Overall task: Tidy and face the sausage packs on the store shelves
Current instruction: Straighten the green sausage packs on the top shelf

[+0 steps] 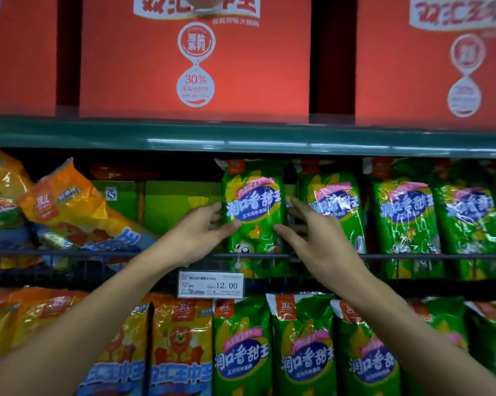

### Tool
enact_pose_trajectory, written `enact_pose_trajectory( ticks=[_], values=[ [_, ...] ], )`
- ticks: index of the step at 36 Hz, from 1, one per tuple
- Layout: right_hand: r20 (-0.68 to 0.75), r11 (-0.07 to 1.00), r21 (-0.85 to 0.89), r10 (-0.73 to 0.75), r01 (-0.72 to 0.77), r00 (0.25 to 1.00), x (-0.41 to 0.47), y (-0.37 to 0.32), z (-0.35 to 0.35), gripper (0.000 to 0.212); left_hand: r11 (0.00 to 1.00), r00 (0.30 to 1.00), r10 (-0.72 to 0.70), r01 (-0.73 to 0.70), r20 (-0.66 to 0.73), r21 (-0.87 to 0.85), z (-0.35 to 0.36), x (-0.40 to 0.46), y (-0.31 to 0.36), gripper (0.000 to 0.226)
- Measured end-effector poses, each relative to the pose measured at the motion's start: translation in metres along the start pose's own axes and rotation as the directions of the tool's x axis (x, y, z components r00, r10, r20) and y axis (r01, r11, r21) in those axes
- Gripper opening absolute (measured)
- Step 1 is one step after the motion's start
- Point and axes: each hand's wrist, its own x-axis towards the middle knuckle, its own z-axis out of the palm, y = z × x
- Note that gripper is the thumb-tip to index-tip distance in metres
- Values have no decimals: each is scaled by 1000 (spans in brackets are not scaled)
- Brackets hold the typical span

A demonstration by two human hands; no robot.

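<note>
Hands: left hand (197, 234) and right hand (312, 238) are pinching the two side edges of an upright glossy green plastic sausage pack (252, 207), thumbs on its front.
Pack place: it is standing between both hands, behind the dark wire shelf rail (412, 256).
Risk: slippery film is probably making the pack liable to slide or tip leftward into the gap beside the left hand.
Shelf contents: more green packs (404, 218) are standing right of the right hand; orange-yellow packs (69, 201) are lying toppled left of the left hand.

You face green packs (252, 207) with blue-and-pink labels, orange-yellow packs (69, 207) left, red boxes (195, 58) above, a dark green shelf edge (241, 138).
</note>
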Motion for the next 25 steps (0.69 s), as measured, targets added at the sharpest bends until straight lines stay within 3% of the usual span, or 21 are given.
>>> enact_pose_trajectory(
  ticks=[3,7,13,18,22,25],
  values=[
    [-155,975,-117,-205,188,966,-10,4,5,67,999,1000,-18,19,-21,50,1,5,-3,86],
    [-96,910,-245,-365,334,926,-2,2,7,62,1000,1000,-2,2,1,1,1,9,-3,99],
    [50,888,-391,-242,242,969,30,-13,18,71,1000,999,-12,12,31,-4,0,8,-1,109],
    [36,823,-546,-166,158,985,51,-23,27,70,1000,999,-19,20,31,-24,0,11,-2,107],
    [64,839,-534,-83,104,995,59,-28,29,73,999,1000,-17,18,16,-35,2,14,-6,98],
    [65,862,-486,-128,144,990,54,-24,25,71,999,996,53,-52,-69,14,6,11,-10,93]
  ],
)
